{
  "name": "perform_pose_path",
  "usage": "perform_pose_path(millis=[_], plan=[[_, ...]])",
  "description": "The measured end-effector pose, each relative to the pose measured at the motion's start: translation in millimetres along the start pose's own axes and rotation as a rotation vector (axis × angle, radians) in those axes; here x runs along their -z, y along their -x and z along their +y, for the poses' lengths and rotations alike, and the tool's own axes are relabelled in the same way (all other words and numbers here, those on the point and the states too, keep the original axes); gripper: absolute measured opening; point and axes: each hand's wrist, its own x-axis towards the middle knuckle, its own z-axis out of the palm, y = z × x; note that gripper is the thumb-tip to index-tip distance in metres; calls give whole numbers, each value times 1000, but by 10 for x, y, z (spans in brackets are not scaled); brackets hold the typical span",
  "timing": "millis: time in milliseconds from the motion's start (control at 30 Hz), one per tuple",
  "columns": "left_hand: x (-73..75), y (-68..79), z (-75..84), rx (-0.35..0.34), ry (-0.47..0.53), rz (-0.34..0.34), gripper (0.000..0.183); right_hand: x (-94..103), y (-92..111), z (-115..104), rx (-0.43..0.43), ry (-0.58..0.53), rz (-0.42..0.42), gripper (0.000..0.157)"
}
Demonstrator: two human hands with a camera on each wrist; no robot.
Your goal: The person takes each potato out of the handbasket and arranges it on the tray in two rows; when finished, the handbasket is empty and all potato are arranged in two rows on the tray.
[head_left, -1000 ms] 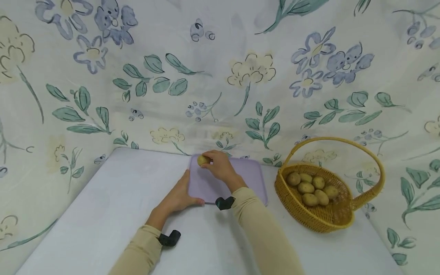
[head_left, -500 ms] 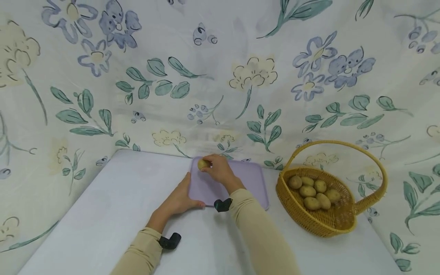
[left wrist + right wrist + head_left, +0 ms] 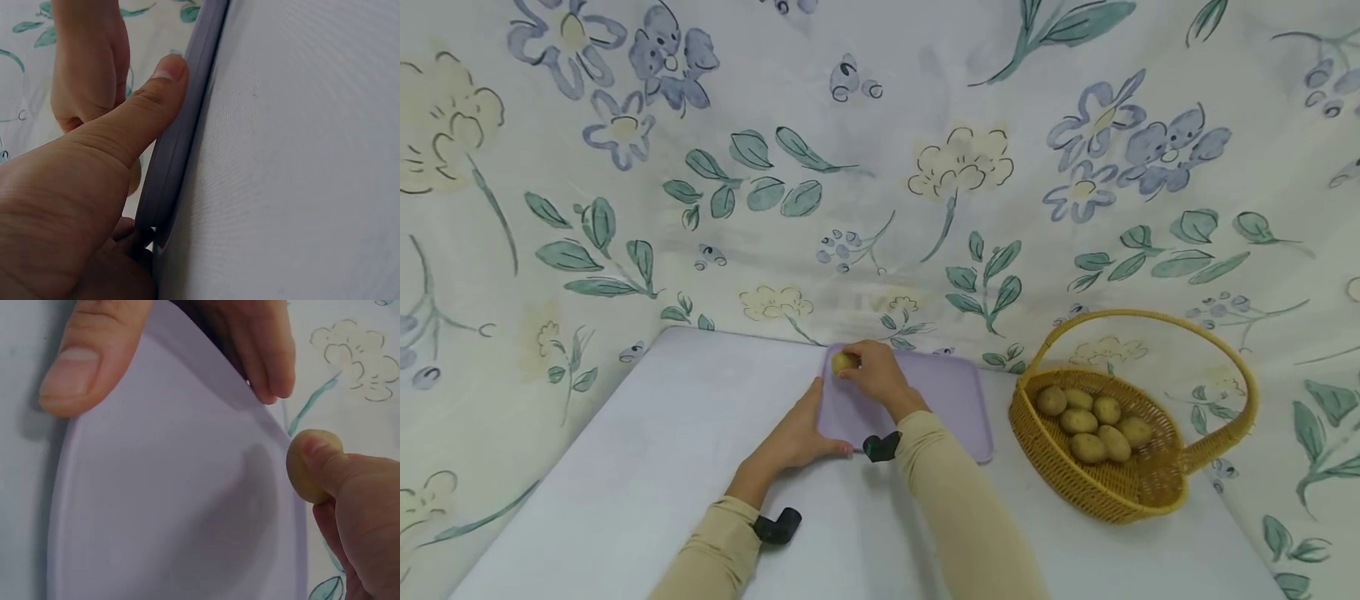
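My right hand (image 3: 880,377) pinches a potato (image 3: 841,362) between thumb and fingers, over the far left corner of a lilac tray (image 3: 955,404). In the right wrist view the potato (image 3: 306,465) stands upright by the tray's far rim, the thumb flat on its side. My left hand (image 3: 796,435) spans the tray's near left corner. Its straight thumb (image 3: 147,106) lies against the near rim in the left wrist view, and its outstretched fingers (image 3: 275,369) lie along the left rim. The potato's underside is hidden in the head view.
To the right of the tray stands a tall-handled wicker basket (image 3: 1037,446) holding several potatoes (image 3: 1088,448). All of this is on a white table (image 3: 662,467). A flower-printed cloth (image 3: 880,175) hangs right behind the table's far edge.
The head view has shifted slightly, moving everything a little right and down in it. The right hand keeps its hold on the potato at the tray's far left corner; the left stays at the tray.
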Motion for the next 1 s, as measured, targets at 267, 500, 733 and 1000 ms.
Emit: perform_pose_path(millis=[267,500,733,1000], plan=[[-69,52,-13,29,28,-5,144,-176,4,40,6,20,-19,42],[-19,24,48,21,-3,1,140,-185,-96,20,-1,18,12,42],[22,1,18,27,5,6,134,-214,-219,-57,-28,-13,38,42],[-18,-11,-10,-22,13,33,132,-298,-254,-49,-31,-39,148,40]])
